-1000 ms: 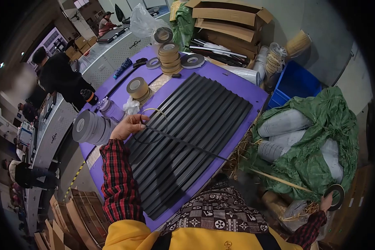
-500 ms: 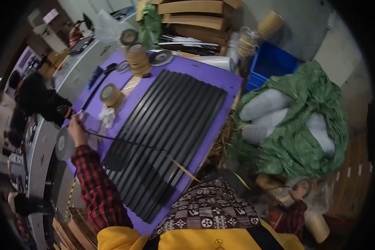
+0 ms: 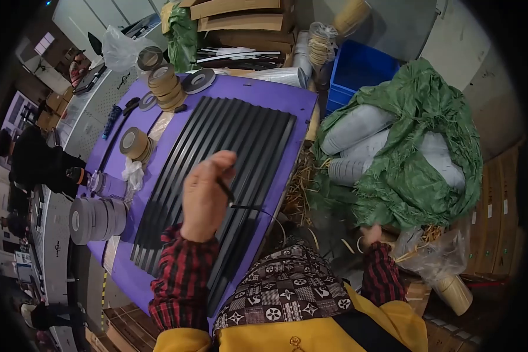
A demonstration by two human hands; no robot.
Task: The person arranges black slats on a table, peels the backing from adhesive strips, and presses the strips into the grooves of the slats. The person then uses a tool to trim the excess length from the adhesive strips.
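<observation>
My left hand (image 3: 206, 196) is closed round a thin black strip (image 3: 249, 207) above dark ribbed strips (image 3: 229, 141) lying side by side on a purple board (image 3: 267, 92). From the black strip a pale thin end curves down beside the patterned apron (image 3: 287, 287). My right hand (image 3: 371, 235) is off the board at the right, below the green woven sack (image 3: 434, 100). Its fingers look closed by a pale curled strip (image 3: 352, 245); what they grip is too small to make out.
Tape rolls (image 3: 136, 142) stand on the board, with grey rolls (image 3: 94, 220) at its left edge. A blue crate (image 3: 364, 67) and cardboard boxes (image 3: 237, 22) lie beyond. At left, a person in dark clothes (image 3: 35, 158) is beside a long worktable (image 3: 56, 234).
My left hand has moved right from the board's left edge to above the ribbed strips, with the black strip. My right hand has shifted left and up, closer to the sack. The view has shifted.
</observation>
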